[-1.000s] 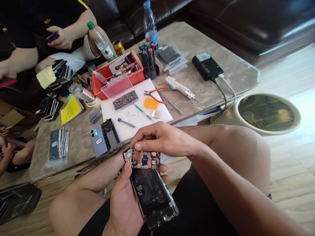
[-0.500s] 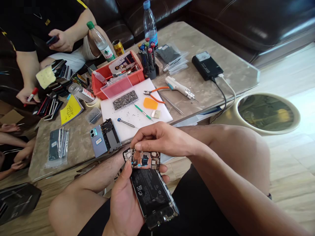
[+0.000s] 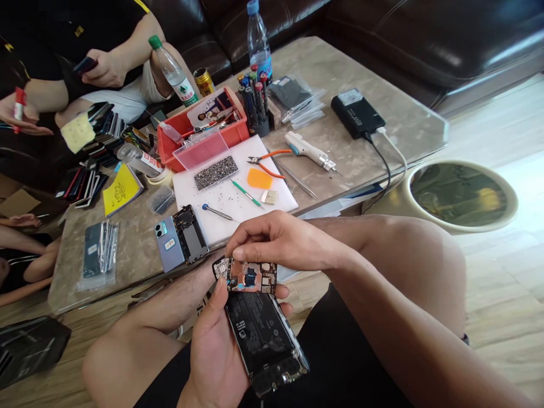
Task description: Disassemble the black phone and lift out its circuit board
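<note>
My left hand [image 3: 216, 345] cradles an opened smartphone [image 3: 263, 340] above my lap, its black battery facing up. A copper-coloured circuit board [image 3: 250, 276] lies across the top end of that phone. My right hand [image 3: 272, 241] pinches the board's upper edge between thumb and fingers; the left thumb touches its left side. Whether the board sits fully in the frame, I cannot tell. Beyond my hands, a blue phone back cover [image 3: 171, 243] rests at the table edge beside another opened phone body [image 3: 190, 233]. A blue-topped screwdriver [image 3: 217, 212] lies on the white mat [image 3: 187, 192].
On the mat are a screw box [image 3: 216, 172], orange-handled cutters [image 3: 270, 164] and a green tool [image 3: 246, 194]. Behind stand a red bin [image 3: 170, 150], a screwdriver rack [image 3: 257, 113] and bottles. A power tool [image 3: 312, 152] and a black charger [image 3: 357, 116] lie right. A co-worker's hand [image 3: 104, 69] holds a phone.
My hands and the board look unmoved. The co-worker's hand with the red marker has lifted up and left, away from the stacked phones.
</note>
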### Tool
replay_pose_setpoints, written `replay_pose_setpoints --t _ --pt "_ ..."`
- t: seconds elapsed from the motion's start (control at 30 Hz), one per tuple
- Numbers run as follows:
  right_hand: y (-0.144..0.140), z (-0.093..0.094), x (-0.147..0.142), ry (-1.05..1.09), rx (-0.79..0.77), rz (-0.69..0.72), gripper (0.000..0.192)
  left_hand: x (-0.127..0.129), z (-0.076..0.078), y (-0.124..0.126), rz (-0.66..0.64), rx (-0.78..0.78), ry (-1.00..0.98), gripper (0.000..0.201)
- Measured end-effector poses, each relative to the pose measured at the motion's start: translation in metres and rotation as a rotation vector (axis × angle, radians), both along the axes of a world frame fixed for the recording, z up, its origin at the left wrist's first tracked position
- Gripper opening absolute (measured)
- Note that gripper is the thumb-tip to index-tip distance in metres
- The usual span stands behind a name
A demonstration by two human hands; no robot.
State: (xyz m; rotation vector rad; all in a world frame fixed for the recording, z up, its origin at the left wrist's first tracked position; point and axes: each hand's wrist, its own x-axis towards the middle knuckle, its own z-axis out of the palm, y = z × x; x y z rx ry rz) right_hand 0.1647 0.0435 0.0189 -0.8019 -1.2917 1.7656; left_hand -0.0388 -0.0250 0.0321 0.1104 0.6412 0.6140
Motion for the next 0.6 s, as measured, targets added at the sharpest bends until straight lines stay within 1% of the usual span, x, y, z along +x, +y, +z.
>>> replay_pose_setpoints --t 0.2,0.27,0.33,0.4,0.47,0.53,0.6 --pt "-0.001 -0.002 0.0 -0.003 0.019 0.002 0.017 0.001 -0.002 0.001 0.014 0.008 0.045 0.035" --pt "0.0 -0.003 0.001 -0.033 0.031 -0.025 0.018 -0.001 -0.004 0.002 0.011 0.017 0.044 0.036" --pt "0.001 -0.005 0.003 -0.08 0.068 -0.085 0.017 -0.005 -0.007 0.003 -0.019 0.026 0.009 0.033" --pt "-0.001 -0.007 0.006 -0.122 0.117 -0.16 0.016 -0.014 -0.013 0.002 -0.051 0.035 -0.023 0.031" --pt "-0.006 -0.009 0.012 -0.12 0.132 -0.202 0.023 -0.025 -0.023 0.001 -0.053 0.036 -0.071 0.034" --pt "-0.018 -0.009 0.024 -0.116 0.116 -0.265 0.028 -0.037 -0.034 0.0 -0.012 -0.009 -0.032 0.039" --pt "-0.038 -0.008 0.043 -0.123 0.077 -0.383 0.027 -0.047 -0.042 -0.003 -0.062 -0.102 0.039 0.041"
